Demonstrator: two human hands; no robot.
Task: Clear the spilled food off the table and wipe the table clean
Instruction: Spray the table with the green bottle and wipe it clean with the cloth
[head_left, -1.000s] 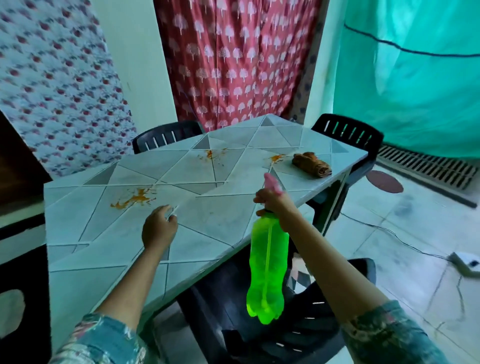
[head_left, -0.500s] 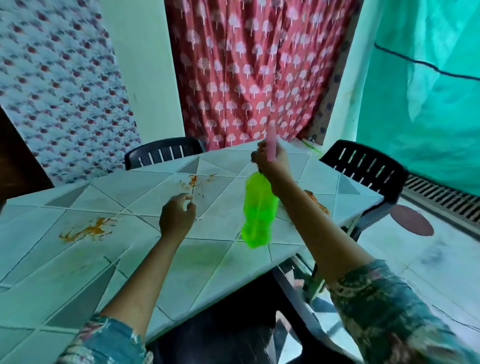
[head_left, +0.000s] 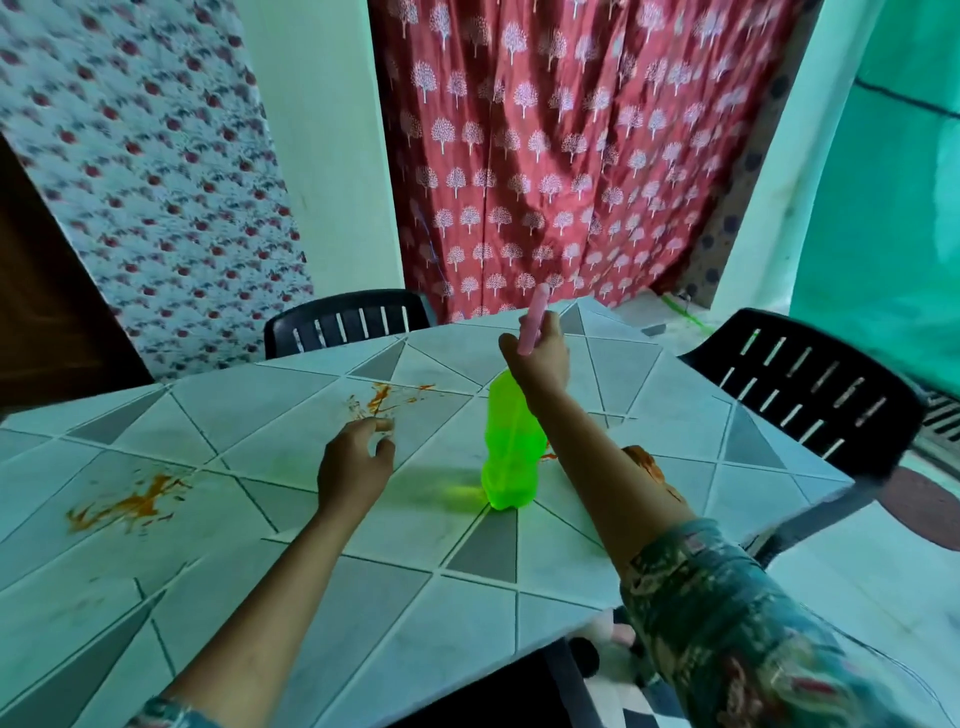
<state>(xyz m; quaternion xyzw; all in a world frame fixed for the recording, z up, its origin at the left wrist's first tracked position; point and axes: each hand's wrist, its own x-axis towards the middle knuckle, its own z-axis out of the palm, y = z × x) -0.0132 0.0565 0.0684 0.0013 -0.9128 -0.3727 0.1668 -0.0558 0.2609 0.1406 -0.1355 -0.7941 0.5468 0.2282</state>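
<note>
A bright green spray bottle (head_left: 509, 452) with a pink nozzle stands upright on the tiled table (head_left: 260, 545), and my right hand (head_left: 537, 358) grips its top. My left hand (head_left: 356, 462) hovers just over the table to the bottle's left, fingers loosely curled and holding nothing. Orange food smears lie at the left (head_left: 130, 501) and further back near my left fingertips (head_left: 382, 397). A brown cloth (head_left: 644, 462) peeks out behind my right forearm, mostly hidden.
Dark plastic chairs stand at the far side (head_left: 343, 325) and at the right end (head_left: 810, 384) of the table. A red patterned curtain (head_left: 545, 156) hangs behind. The table's near edge runs diagonally at lower right, with floor beyond.
My right hand brought the green bottle from below the table edge up over the table and set its base down. My left hand slid forward toward the far smear.
</note>
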